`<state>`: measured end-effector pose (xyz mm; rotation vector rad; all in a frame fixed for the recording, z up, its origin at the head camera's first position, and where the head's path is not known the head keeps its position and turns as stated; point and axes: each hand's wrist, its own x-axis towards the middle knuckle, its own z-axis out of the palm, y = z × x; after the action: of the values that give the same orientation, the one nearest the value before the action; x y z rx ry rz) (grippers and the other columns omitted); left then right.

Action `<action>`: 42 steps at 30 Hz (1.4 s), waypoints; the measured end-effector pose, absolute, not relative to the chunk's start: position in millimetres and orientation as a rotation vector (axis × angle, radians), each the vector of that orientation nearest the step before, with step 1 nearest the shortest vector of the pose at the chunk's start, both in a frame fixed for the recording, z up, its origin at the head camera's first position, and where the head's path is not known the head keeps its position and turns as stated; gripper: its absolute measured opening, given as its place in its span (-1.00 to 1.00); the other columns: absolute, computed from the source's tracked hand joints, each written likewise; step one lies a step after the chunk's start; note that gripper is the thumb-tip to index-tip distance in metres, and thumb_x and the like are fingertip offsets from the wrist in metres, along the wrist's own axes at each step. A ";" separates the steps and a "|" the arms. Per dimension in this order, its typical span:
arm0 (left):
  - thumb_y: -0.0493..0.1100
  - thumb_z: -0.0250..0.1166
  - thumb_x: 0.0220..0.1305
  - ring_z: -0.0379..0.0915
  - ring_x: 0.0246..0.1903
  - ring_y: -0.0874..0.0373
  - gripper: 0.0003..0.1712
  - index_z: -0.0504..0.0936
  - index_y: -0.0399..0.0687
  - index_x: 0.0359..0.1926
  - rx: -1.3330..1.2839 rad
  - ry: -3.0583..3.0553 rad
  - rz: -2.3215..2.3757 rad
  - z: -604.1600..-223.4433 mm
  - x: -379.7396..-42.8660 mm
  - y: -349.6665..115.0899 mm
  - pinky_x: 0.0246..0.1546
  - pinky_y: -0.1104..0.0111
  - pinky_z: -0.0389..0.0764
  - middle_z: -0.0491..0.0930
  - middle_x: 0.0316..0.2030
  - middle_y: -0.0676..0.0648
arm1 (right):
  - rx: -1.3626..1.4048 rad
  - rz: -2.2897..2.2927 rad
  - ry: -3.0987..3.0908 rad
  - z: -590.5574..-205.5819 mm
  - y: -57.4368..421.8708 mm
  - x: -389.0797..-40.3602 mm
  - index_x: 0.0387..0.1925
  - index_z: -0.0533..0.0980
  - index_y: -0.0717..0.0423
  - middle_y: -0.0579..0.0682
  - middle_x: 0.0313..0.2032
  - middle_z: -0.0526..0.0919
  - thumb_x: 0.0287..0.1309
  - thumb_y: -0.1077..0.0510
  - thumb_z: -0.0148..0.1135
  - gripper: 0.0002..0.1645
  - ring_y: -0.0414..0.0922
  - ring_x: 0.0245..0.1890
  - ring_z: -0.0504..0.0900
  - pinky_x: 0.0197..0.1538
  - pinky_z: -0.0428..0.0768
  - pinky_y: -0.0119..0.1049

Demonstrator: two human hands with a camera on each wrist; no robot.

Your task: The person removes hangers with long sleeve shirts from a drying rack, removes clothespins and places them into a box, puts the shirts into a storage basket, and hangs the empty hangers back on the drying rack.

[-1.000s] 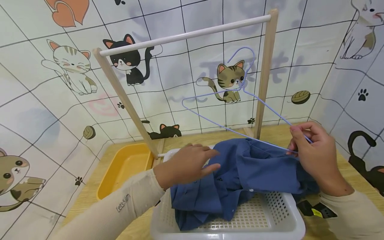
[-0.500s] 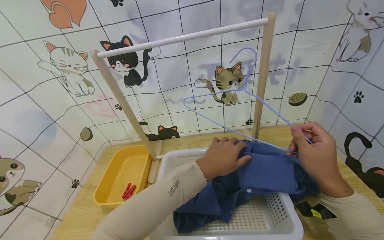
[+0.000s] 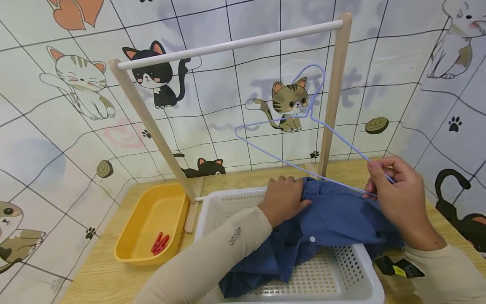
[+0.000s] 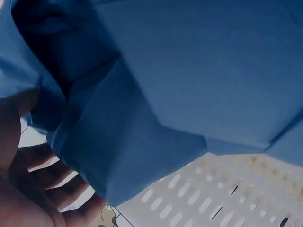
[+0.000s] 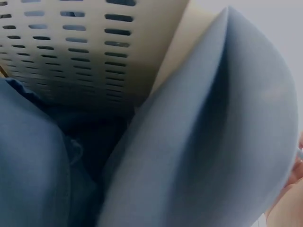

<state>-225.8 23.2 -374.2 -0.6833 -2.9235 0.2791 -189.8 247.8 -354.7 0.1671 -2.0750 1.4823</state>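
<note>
A blue buttoned shirt [image 3: 334, 215] lies crumpled in a white perforated basket [image 3: 376, 278], part of it draped over the right side. My left hand [image 3: 282, 198] is at the shirt's upper left; in the left wrist view cloth lies between the thumb and the fingers [image 4: 57, 184], which reach behind its edge. My right hand [image 3: 400, 196] pinches one corner of a thin lilac clothes hanger [image 3: 277, 158] and holds it up above the shirt, hook at the top. Shirt folds [image 5: 199, 142] fill much of the right wrist view, with only a bit of the hand at its right edge.
Behind the basket stands a clothes rack with wooden posts [image 3: 336, 93] and a white rail [image 3: 228, 45]. A yellow tray [image 3: 130, 236] sits at the left, with red clothespins [image 3: 160, 243] in it. Everything stands on a wooden table [image 3: 91, 270] against a cat-patterned backdrop.
My left hand has moved right and onto the shirt, bringing the red clothespins into sight. The right hand has kept the hanger nearly still; its hook has turned slightly.
</note>
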 end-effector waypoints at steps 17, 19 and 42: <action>0.00 0.14 0.50 0.61 -0.07 0.20 -0.70 0.61 0.18 0.15 -0.748 -2.613 0.373 -387.0 -232.2 18.8 -0.16 0.32 0.66 0.65 -0.01 0.08 | 0.179 1.456 -2.085 -359.0 249.3 -192.9 -0.26 0.49 0.06 -0.23 -0.71 0.53 0.40 0.24 0.14 -0.94 -0.29 -0.74 0.54 -0.51 0.57 -0.56; -0.01 0.13 0.50 0.60 -0.08 0.21 -0.71 0.62 0.20 0.14 -0.756 -2.569 0.381 -387.8 -232.8 19.3 -0.17 0.33 0.66 0.65 -0.02 0.09 | 0.174 1.458 -2.085 -359.5 249.3 -192.9 -0.26 0.50 0.05 -0.23 -0.72 0.53 0.40 0.23 0.15 -0.94 -0.29 -0.74 0.55 -0.51 0.57 -0.56; 0.04 0.42 0.25 0.59 -0.42 0.23 -0.57 0.52 0.03 0.04 -0.840 -2.325 -0.182 -314.7 -207.5 -4.0 -0.39 0.42 0.64 0.49 -0.21 0.01 | 0.007 1.445 -2.027 -350.2 254.8 -189.8 -0.29 0.49 -0.06 -0.20 -0.71 0.52 0.39 0.13 0.18 -0.92 -0.31 -0.75 0.54 -0.58 0.52 -0.56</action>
<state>-207.5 -4.0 -314.7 -0.8398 -2.3253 -0.1823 -189.8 254.8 -350.2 0.0071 -2.0270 1.4451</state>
